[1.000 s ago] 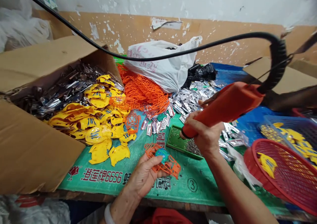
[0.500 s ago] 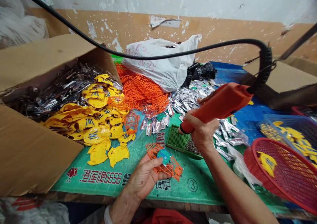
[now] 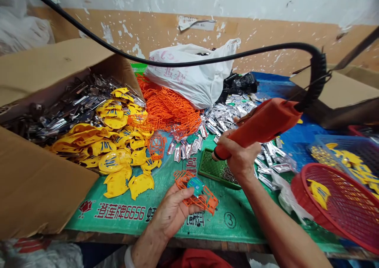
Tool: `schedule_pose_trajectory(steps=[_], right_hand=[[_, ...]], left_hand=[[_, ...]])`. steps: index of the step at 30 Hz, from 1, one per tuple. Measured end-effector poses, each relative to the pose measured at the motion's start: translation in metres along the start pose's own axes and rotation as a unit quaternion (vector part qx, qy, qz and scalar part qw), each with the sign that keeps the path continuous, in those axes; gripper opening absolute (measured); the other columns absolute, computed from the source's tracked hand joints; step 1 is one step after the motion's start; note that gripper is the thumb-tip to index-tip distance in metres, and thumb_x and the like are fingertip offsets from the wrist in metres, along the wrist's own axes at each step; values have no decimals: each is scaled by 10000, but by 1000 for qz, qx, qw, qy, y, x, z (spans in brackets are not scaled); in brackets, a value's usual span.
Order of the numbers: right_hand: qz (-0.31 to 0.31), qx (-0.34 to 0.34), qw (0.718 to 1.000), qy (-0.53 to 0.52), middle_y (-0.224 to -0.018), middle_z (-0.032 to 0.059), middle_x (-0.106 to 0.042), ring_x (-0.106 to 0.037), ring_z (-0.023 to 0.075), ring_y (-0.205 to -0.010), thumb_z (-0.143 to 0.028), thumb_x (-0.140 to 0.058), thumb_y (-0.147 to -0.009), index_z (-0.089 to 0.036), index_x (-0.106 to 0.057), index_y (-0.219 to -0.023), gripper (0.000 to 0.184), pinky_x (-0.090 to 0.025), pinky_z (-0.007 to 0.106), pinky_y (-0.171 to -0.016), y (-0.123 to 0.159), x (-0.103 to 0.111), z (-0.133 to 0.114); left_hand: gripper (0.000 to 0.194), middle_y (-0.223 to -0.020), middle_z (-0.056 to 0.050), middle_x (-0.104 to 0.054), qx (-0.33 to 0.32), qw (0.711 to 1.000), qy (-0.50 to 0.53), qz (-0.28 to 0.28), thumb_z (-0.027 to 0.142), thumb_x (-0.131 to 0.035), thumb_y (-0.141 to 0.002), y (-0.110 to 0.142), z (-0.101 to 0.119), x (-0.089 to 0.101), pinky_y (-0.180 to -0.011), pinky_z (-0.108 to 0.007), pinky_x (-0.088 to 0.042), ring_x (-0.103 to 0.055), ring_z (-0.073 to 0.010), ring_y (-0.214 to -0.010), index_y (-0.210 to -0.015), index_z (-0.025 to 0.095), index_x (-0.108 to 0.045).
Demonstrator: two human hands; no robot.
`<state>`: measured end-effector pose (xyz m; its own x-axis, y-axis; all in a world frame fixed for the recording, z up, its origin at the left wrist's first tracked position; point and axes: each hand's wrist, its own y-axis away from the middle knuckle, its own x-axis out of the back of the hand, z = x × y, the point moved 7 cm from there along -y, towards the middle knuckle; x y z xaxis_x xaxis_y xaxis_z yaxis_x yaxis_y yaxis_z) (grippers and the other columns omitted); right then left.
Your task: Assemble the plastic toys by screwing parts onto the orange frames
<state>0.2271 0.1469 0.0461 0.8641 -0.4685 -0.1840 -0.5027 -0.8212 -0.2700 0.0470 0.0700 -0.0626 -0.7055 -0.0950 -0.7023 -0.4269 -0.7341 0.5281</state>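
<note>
Left hand [image 3: 173, 212] pinches the orange plastic cage [image 3: 207, 201] steady; right hand [image 3: 241, 159] closes firmly round a corded orange tool [image 3: 263, 125] just beyond it

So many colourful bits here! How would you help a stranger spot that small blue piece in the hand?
Find the green printed sheet on the bench, then look near its front edge for the left hand. That hand holds an orange lattice frame, and the blue piece sits on it. The orange frames heaped nearby have no such piece showing.
</note>
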Motion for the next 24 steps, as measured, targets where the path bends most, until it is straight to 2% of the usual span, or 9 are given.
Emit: schedule_pose_trajectory(steps=[5, 10, 14, 24], right_hand=[[1, 2, 1000, -3, -617, -21, -602, -536, 129, -538, -206, -768, -604, -190, -646, -627, 126, -450, 304, -544, -2, 0, -2], [39, 19, 999, 4, -596, -29, -604, -537, 122, -509, -216, -788, -549, -170, -633, -611, 173, -444, 286, -507, -5, 5, 6], [54, 28, 998, 9, -601, -32, -605, -535, 117, -489, -221, -783, -556, -163, -634, -618, 171, -442, 276, -483, -8, 8, 8], [47, 35, 998, 4, -592, -35, -605, -546, 117, -493, -234, -783, -548, -170, -637, -593, 165, -463, 285, -487, -6, 6, 7]], left_hand=[[356, -877, -55, -724, 5, 1000, 3, 7, 143, -721, -700, 1, -2, 2, -720, -454, -582, -712, -245, -725, -1020, 164, -567], [337, -864, -65, -720, 2, 1000, 3, 10, 127, -693, -725, 0, -2, 3, -717, -445, -582, -708, -243, -727, -1032, 146, -554], [310, -878, -69, -713, -5, 1000, 1, 0, 123, -675, -742, 0, -1, 1, -724, -453, -581, -700, -240, -739, -1034, 133, -571], [299, -890, -69, -711, 1, 1000, 1, 25, 106, -679, -727, 1, 0, 1, -692, -444, -591, -700, -239, -717, -1012, 129, -593]])
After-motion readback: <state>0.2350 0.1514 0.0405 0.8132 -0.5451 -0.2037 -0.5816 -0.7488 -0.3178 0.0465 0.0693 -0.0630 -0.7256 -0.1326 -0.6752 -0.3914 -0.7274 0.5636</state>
